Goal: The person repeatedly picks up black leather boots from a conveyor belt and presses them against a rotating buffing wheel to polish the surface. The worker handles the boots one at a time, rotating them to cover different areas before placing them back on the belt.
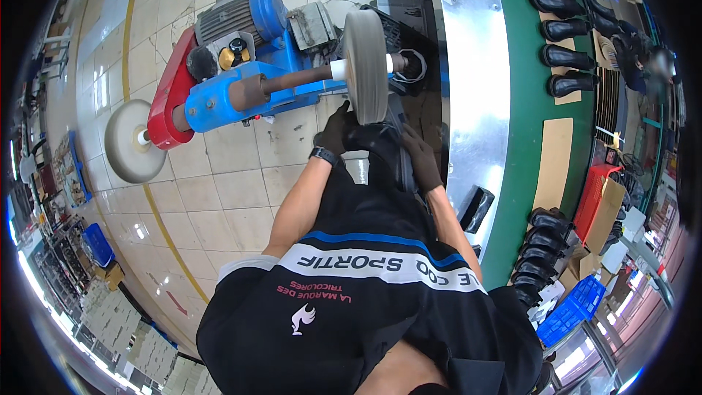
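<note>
A black leather shoe (376, 139) is held up between my two dark-gloved hands, against the lower end of a pale round buffing wheel (365, 66). My left hand (334, 132) grips the shoe's left side, with fingers partly hidden by the shoe and the wheel. Along its right side lies my right hand (422, 158), fingers pressed to the shoe. The wheel's face looks smeared, as if spinning. It sits on a brown shaft (296, 80) that comes out of a blue machine housing (212, 102).
A red belt guard (170, 95), a second pale wheel (134, 140) and a motor (238, 14) belong to the machine at left. On my right runs a shiny metal ledge (475, 80) beside a green belt (518, 139) carrying rows of black shoes (563, 29) and cardboard strips (554, 164).
</note>
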Demonstrator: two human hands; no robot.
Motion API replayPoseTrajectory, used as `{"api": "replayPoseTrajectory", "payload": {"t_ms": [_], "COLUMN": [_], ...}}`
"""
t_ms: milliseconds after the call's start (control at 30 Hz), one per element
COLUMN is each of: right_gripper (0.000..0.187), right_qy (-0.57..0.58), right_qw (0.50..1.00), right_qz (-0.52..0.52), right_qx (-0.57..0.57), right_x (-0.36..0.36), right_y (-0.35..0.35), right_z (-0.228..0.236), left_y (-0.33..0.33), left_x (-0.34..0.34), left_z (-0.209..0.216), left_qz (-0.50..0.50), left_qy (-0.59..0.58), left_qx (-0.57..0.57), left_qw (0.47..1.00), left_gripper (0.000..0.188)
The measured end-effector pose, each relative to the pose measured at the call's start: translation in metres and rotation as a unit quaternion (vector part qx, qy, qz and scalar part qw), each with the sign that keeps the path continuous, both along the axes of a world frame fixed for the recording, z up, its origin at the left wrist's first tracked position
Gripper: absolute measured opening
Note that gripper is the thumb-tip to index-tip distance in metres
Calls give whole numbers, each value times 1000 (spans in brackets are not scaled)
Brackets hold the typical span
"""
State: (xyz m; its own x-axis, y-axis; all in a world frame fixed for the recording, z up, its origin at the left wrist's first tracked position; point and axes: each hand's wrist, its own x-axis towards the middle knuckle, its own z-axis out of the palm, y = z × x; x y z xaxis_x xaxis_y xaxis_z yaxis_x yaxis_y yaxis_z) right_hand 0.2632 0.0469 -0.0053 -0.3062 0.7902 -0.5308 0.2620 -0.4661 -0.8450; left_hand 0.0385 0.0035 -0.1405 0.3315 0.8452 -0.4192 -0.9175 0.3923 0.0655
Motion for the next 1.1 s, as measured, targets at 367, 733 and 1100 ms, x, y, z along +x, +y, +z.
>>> {"api": "replayPoseTrajectory", "payload": {"t_ms": [367, 733, 1100], "right_gripper": [54, 53, 73], "right_qy": [114, -37, -44], "right_qw": [916, 845, 867], "right_qz": [-180, -180, -14], "right_qx": [-340, -502, -496], "right_x": [-62, -86, -14], "right_y": [36, 58, 46], "right_z": [-35, -134, -161], "left_y": [-12, -11, -69], "left_x": [-51, -74, -1], "left_z": [-48, -74, -62], "left_qz": [-158, -505, -582], "left_qy": [468, 687, 613], "left_qx": [108, 153, 242], "left_qw": [862, 499, 476], "left_gripper": [34, 53, 72]}}
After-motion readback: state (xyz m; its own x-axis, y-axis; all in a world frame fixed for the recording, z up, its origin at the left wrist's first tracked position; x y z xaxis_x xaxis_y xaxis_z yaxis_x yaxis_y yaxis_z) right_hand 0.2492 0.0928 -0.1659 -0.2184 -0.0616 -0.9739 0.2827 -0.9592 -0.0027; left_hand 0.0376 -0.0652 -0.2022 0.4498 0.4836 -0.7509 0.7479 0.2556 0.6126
